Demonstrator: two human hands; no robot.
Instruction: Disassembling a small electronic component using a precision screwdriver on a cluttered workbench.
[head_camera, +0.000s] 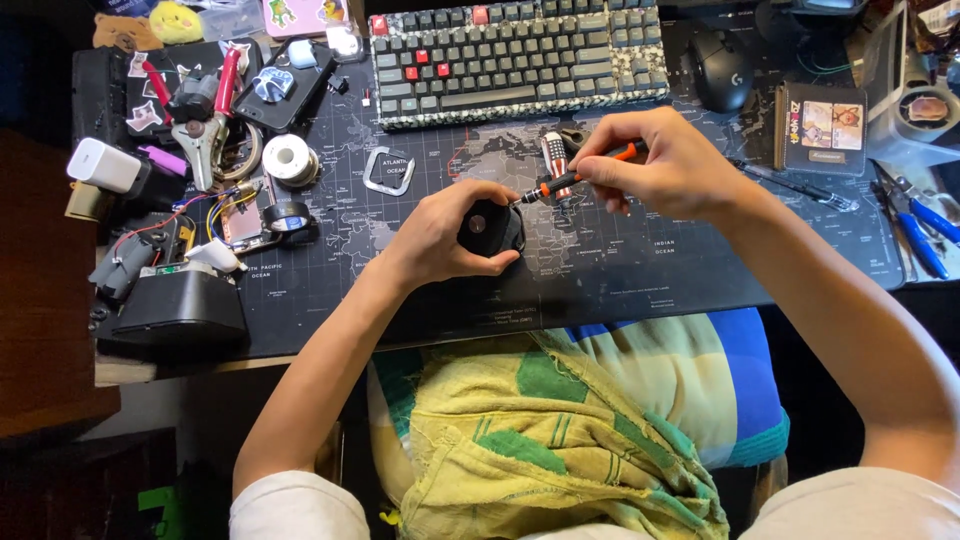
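**Screwdriver tip at a small black case, mid-desk**

Nearest the camera lies a yellow-and-green cloth (545, 440) over the person's lap, just below the desk edge. Above it, on the dark map-printed desk mat (640, 270), the left hand (440, 235) is curled around a small black case (490, 228), pinning it to the mat with thumb and fingers closed on its sides. The right hand (665, 165) is pinched shut on an orange-and-black screwdriver (575, 178). The tool's long axis slopes down and to the left — handle up by the right fingers, tip reaching the case's upper right edge. So the case lies left of and slightly below the right hand, and the left hand is much the nearer of the two to it.

To the left stands a black open box (180, 310) with wired parts and a small grey motor beside it; what lies inside cannot be made out. Further back sit a solder spool (288, 157), red-handled pliers (215, 110), a camouflage-patterned keyboard (515, 55) and a black mouse (722, 68). Blue-handled pliers (925, 225) lie at the far right.
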